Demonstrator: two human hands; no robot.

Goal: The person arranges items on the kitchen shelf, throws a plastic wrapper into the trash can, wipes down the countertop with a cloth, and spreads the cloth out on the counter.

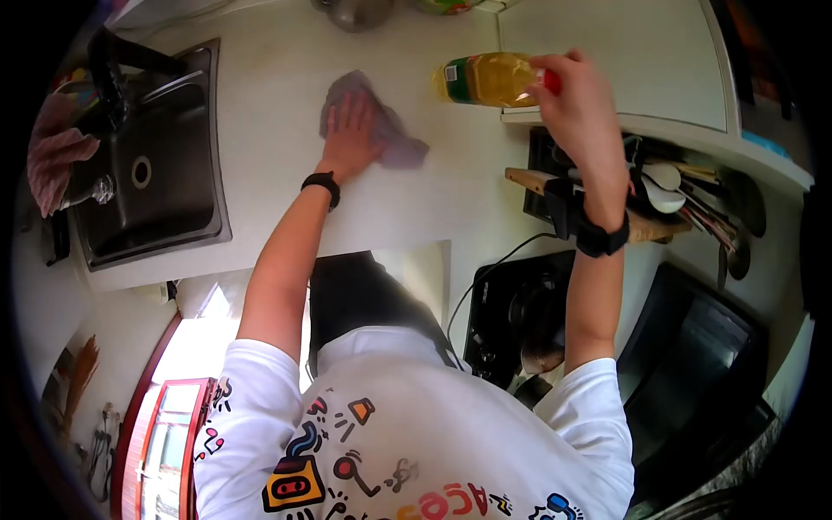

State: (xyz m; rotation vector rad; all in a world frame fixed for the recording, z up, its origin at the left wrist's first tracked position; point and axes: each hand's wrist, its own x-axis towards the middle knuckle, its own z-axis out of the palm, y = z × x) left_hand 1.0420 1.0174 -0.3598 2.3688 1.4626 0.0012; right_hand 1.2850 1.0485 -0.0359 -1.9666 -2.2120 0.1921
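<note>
My left hand [353, 130] lies flat with its fingers spread on a greyish-purple cloth [400, 146], pressing it against the white countertop [269, 173]. On the right, my right hand [574, 104] grips a bottle of yellow cooking oil [496, 80] at its red cap [549, 81]. The bottle has a green label and its base points left. From this angle I cannot tell whether it touches the counter.
A steel sink [221, 173] with a black faucet [108, 78] is at the left, a pink cloth [56, 156] beside it. Utensils [685, 191] and a wooden-handled knife [526, 179] stand at the right. A metal pot [357, 13] sits at the back, and a black stove [494, 303] lies lower right.
</note>
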